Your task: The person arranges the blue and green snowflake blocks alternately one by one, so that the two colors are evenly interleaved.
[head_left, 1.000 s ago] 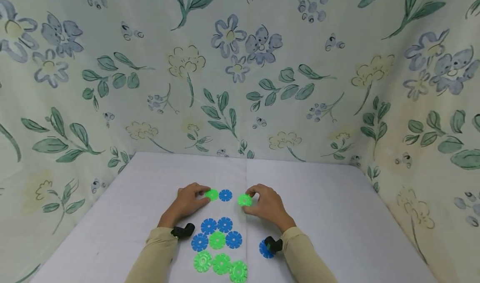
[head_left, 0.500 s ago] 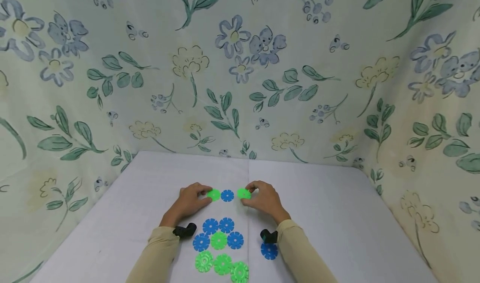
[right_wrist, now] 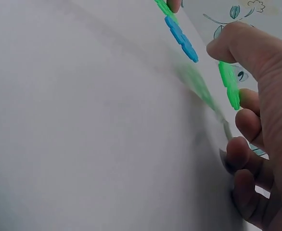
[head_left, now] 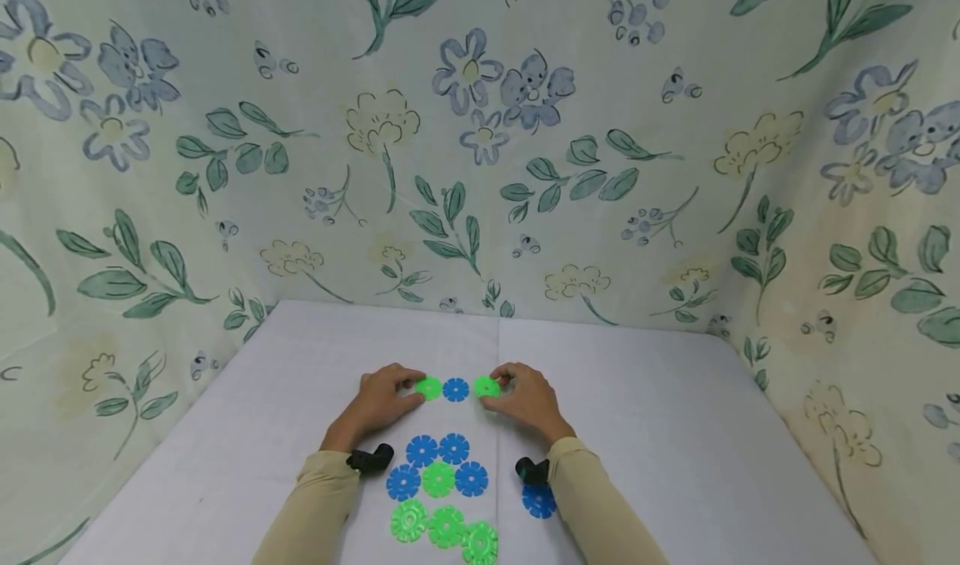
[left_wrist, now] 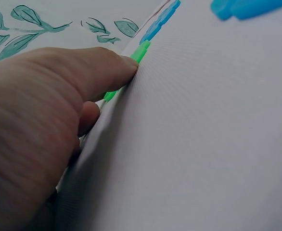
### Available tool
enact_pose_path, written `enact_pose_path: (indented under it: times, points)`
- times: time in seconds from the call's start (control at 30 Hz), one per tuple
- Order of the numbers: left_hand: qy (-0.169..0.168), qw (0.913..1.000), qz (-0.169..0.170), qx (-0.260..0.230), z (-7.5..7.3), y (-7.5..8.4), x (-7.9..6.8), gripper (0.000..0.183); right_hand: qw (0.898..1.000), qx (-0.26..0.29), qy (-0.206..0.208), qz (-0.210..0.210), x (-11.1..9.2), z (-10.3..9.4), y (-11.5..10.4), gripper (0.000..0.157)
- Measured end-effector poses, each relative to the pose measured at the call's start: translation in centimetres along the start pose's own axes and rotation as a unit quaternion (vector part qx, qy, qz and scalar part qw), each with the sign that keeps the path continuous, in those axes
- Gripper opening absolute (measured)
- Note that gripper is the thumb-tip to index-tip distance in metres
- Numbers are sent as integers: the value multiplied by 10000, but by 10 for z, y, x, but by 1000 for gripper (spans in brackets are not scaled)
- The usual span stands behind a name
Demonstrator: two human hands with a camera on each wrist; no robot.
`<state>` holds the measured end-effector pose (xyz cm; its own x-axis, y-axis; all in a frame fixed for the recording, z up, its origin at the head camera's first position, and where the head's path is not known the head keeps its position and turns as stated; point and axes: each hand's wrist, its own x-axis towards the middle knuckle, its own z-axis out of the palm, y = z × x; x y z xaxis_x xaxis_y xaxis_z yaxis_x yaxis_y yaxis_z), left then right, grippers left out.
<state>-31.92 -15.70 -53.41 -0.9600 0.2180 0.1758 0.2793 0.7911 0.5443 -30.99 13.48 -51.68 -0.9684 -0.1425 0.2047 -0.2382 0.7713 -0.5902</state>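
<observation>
At the far middle of the table, a blue notched plastic disc [head_left: 455, 390] lies between two green ones. My left hand [head_left: 381, 397] pinches the left green disc [head_left: 429, 388] by its edge; in the left wrist view this green disc [left_wrist: 140, 52] sits at the cloth surface, beside the blue one. Between right thumb and fingers, my right hand [head_left: 528, 398] holds the other green disc [head_left: 486, 387], with a small gap to the blue disc. The right wrist view shows that green disc [right_wrist: 229, 85] tilted and raised off the cloth, with a green reflection below it.
Nearer me, several blue discs [head_left: 403, 482] surround a green disc [head_left: 438, 480]. A row of green discs [head_left: 446, 527] lies closer still. One blue disc [head_left: 538, 502] is partly under the right wrist's black camera [head_left: 532, 471]. Floral cloth [head_left: 480, 173] stands behind the white table [head_left: 645, 398].
My right hand has moved a little left and away from me, bringing its green disc closer to the blue one. My left hand has barely moved on its disc.
</observation>
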Motion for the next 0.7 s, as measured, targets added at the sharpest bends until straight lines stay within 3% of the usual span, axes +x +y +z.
enact_pose_path:
  times: [0.7]
  points:
    - [-13,9999,-79,-88,1,2,0,38,9989,-458,-70,64,1,8,1,43]
